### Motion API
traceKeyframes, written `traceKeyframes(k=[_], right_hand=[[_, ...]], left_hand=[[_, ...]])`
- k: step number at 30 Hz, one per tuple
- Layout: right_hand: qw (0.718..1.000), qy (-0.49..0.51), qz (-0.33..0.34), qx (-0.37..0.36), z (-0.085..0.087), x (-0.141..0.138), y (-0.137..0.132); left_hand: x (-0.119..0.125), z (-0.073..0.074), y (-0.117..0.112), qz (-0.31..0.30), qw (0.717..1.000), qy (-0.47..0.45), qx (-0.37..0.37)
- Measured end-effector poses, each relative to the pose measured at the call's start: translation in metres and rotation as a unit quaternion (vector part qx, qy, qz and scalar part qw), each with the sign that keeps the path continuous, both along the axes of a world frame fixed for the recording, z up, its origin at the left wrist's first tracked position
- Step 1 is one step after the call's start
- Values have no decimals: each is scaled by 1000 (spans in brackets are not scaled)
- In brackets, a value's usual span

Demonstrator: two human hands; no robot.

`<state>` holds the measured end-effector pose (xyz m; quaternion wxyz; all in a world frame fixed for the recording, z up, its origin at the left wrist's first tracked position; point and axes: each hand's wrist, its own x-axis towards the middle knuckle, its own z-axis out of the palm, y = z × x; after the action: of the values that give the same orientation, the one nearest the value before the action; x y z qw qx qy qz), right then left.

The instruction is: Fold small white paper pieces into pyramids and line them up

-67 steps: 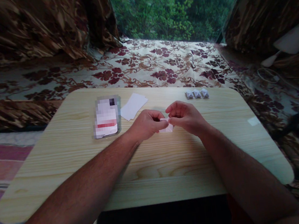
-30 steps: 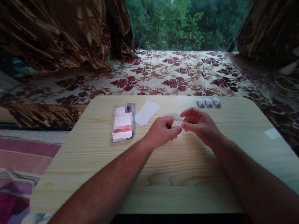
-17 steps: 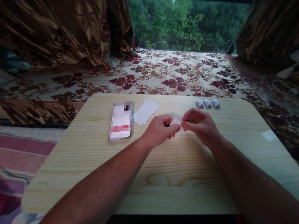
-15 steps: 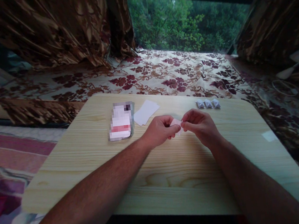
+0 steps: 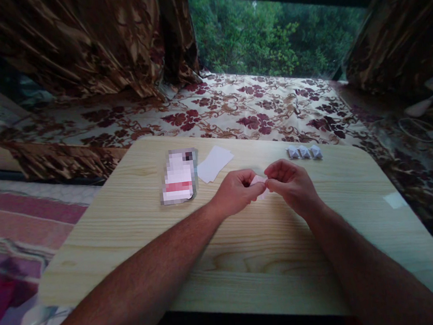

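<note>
1. Counter [image 5: 250,255]: pale, wood-grained, round-cornered.
2. Left hand [image 5: 238,194]: fingers pinching the small paper [image 5: 259,178], thumb on top.
3. Right hand [image 5: 294,185]: fingers curled at the paper's right edge; I cannot tell whether they grip.
4. Pixelated object [image 5: 179,180]: flat, left of the hands.
5. White sheets [image 5: 215,163]: overlapping, just beside it.
6. Small paper: between the hands.
7. Folded shapes [image 5: 304,152]: three, in a row beyond the right hand.

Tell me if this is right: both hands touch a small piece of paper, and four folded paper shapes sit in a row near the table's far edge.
Not four: the head view shows three folded paper shapes in that row near the far edge of the table. The left hand and right hand do touch the small piece of paper.
</note>
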<state>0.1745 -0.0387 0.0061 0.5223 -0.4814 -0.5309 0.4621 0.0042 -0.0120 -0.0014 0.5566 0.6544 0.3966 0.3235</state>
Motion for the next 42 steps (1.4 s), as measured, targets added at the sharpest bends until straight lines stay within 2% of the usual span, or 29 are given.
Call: traceKeyframes(k=[6, 13, 22, 42], right_hand=[[1000, -9, 7, 8, 1, 1, -1], [1000, -20, 17, 10, -1, 0, -1], [999, -19, -25, 12, 3, 0, -1], [999, -26, 35, 4, 1, 2, -1]], left_hand=[[2, 2, -2, 29, 998, 17, 51], [0, 3, -2, 28, 998, 26, 55], [0, 3, -1, 26, 996, 46, 67], [-1, 3, -2, 3, 995, 47, 84]])
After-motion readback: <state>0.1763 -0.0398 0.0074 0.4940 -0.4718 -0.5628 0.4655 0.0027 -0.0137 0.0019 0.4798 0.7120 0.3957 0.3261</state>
